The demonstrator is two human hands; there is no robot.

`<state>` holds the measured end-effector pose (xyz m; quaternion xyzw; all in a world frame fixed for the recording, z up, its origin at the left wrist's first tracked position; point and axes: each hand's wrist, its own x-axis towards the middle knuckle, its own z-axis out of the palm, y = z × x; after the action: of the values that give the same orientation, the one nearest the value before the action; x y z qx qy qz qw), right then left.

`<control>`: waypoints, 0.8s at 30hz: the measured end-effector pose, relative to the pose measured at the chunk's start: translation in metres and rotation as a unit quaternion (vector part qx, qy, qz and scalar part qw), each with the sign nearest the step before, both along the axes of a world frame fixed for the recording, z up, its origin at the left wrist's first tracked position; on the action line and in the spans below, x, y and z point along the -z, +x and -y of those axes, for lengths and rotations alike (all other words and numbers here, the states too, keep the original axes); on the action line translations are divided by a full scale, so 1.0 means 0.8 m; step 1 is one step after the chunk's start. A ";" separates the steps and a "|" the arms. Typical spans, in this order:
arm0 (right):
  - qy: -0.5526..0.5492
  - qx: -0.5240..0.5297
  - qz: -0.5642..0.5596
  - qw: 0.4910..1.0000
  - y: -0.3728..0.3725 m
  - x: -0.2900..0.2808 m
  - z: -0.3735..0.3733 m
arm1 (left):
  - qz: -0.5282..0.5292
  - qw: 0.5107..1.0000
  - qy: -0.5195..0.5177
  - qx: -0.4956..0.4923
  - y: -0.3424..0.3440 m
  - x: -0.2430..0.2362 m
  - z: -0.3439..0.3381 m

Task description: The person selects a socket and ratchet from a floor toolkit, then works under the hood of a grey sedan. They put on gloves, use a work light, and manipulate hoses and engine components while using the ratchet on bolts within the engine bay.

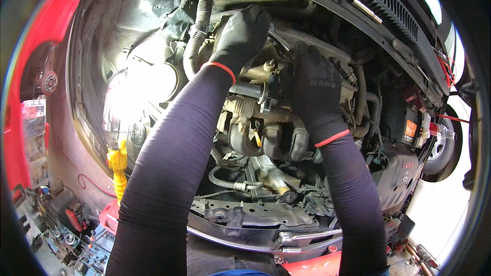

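Note:
Both my hands wear black gloves with red cuffs and reach deep into a car's engine bay. My left hand (243, 36) is closed in a fist at the back of the engine, beside a ribbed grey hose (197, 41). A slim, shiny metal tool (279, 40), wrench-like in shape, runs from this fist toward the fingers of my right hand (314, 84). Those fingers curl down over the engine, and their tips are mostly hidden. Below and between my hands lie a metal cylinder (246, 89) and the curved intake pipes (244, 135).
A bright work lamp (120, 107) with a yellow handle (117, 161) glares at the left. The battery (401, 120) is at the right. A wrench (309, 235) lies on the front edge. The black cowl (378, 5) borders the back. Tools crowd the floor at lower left.

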<state>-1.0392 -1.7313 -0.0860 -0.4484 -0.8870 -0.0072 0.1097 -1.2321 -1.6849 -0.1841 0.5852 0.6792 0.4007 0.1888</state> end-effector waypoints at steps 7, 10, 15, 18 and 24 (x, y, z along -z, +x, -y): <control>0.021 -0.205 -0.036 0.978 0.072 0.047 -0.144 | 0.065 0.994 -0.071 -0.058 0.005 -0.014 0.005; 0.012 -0.133 -0.003 0.991 0.062 0.084 -0.229 | 0.032 0.997 -0.043 -0.061 0.007 -0.024 0.008; 0.002 -0.080 -0.005 0.997 0.045 0.072 -0.211 | 0.144 0.982 -0.104 -0.065 0.013 -0.038 0.013; -0.021 -0.100 -0.009 0.995 0.050 0.014 -0.103 | 0.147 0.985 -0.061 -0.067 0.012 -0.035 0.012; -0.251 0.055 -0.021 0.966 -0.016 -0.027 0.061 | 0.036 0.996 0.076 0.000 0.002 -0.008 0.001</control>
<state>-1.0521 -1.7803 -0.0644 -0.5097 -0.8319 0.2191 0.0114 -1.2308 -1.6854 -0.1774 0.5828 0.6395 0.4724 0.1682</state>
